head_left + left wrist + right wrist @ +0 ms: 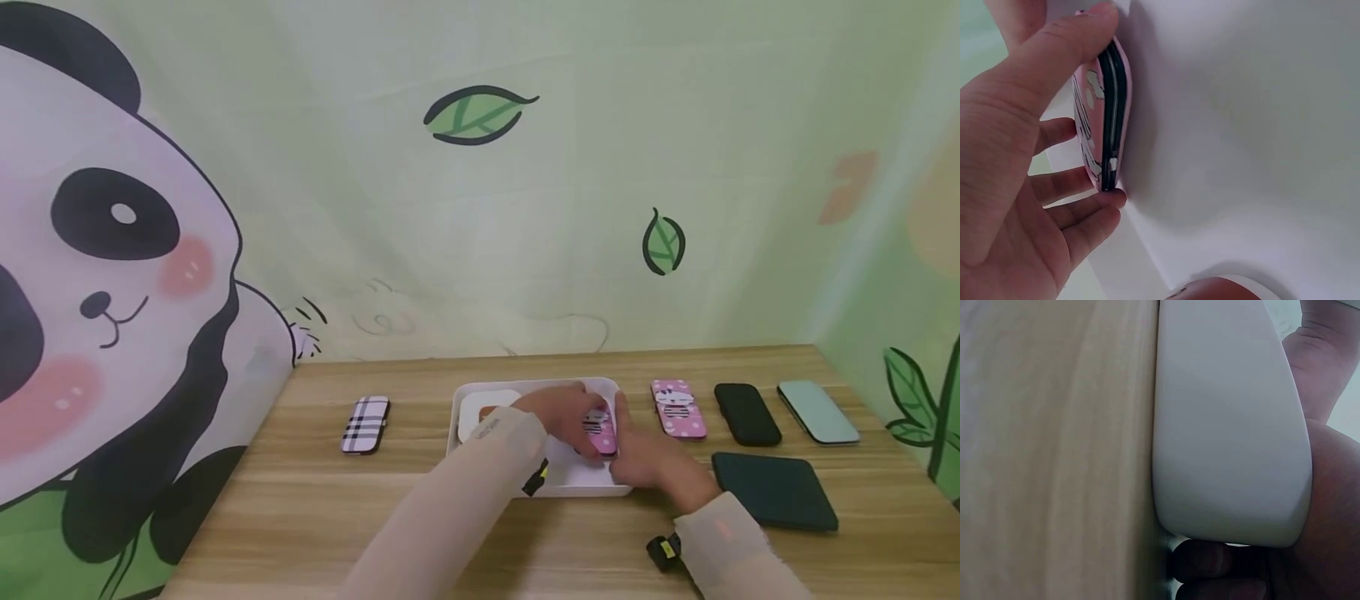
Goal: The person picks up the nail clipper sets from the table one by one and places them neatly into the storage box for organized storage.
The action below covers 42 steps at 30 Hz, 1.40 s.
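My left hand point(573, 414) pinches a pink patterned case point(600, 431) inside a white tray point(555, 490), toward the tray's right end. Seen from the left wrist, the case point(1110, 119) stands on its side, tilted, its dark edge showing a thin line along it. The thumb lies at one end of the case and fingertips touch the other. My right hand point(651, 457) holds the tray's right wall; the right wrist view has its curled fingers point(1207, 559) at the tray's corner. A white rounded item point(472, 408) with a brown patch lies in the tray's left part, partly covered by my left arm.
A plaid case point(366, 425) lies left of the tray. To the right are a second pink case point(678, 409), a black case point(747, 414), a pale mint case point(817, 412) and a dark green flat item point(775, 492). A printed cloth point(360, 192) hangs behind the wooden table point(300, 517).
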Motion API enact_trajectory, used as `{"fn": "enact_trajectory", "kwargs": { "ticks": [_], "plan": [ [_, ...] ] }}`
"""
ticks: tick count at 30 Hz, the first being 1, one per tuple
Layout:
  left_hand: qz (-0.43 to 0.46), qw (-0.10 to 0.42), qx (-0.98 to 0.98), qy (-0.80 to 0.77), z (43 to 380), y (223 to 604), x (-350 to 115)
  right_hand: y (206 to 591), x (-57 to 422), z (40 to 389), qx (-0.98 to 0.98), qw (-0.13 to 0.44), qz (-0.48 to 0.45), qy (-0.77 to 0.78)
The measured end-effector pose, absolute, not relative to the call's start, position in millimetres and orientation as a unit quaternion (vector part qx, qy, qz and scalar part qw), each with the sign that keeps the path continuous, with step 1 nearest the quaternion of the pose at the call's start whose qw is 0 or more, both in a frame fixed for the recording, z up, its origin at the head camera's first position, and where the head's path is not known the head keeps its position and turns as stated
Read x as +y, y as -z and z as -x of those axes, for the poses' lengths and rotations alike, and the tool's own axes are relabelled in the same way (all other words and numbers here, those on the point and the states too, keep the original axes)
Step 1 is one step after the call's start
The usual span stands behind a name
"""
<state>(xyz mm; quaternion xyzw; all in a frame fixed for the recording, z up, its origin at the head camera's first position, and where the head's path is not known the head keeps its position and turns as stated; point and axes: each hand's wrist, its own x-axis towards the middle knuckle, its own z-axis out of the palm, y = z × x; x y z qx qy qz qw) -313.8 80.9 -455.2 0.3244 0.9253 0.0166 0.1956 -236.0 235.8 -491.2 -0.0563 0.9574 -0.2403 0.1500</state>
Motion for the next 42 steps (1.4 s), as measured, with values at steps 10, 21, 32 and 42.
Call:
{"fn": "enact_trajectory", "kwargs": {
  "ticks": [10, 21, 32, 42],
  "plan": [
    [-0.324, 0.182, 0.928, 0.018, 304.8, 447.9, 85.8, 490.0, 236.3, 237.4, 0.954, 0.160, 0.050, 0.250],
    [-0.315, 0.170, 0.933, 0.019, 300.2, 450.0, 88.8, 492.6, 236.4, 235.9, 0.951, 0.160, 0.055, 0.258],
    [-0.328, 0.179, 0.926, 0.045, 297.4, 441.8, 86.8, 488.4, 237.1, 235.3, 0.953, 0.164, 0.052, 0.250],
    [-0.328, 0.163, 0.930, 0.037, 294.1, 439.7, 88.4, 490.4, 236.3, 236.1, 0.955, 0.162, 0.055, 0.243]
  ]
}}
